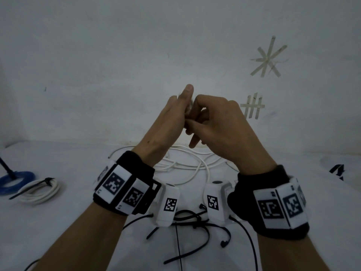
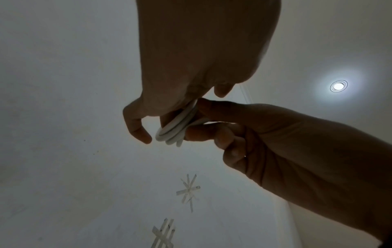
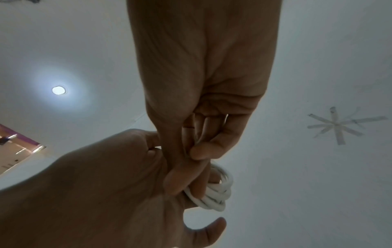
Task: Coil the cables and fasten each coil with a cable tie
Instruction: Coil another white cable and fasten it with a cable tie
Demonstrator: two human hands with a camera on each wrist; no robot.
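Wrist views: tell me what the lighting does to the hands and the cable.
Left wrist view: ceiling lamp flares with a halo, hands backlit and dark, white cable coil still readable. Right wrist view: same lamp glare, left hand shadowed. Head view: dim, evenly lit.

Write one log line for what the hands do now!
left hand: holds white cable coil | right hand: winds cable | black cable ties: untouched on table

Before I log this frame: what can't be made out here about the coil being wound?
- White cable coil: in the head view hidden behind the left hand and right hand.
- Number of loops: both wrist views show only one edge; fingers cover the rest.
- Cable's free ends: lost in the loose white cable behind the wrists.
- Blue coil: cut by the left edge.
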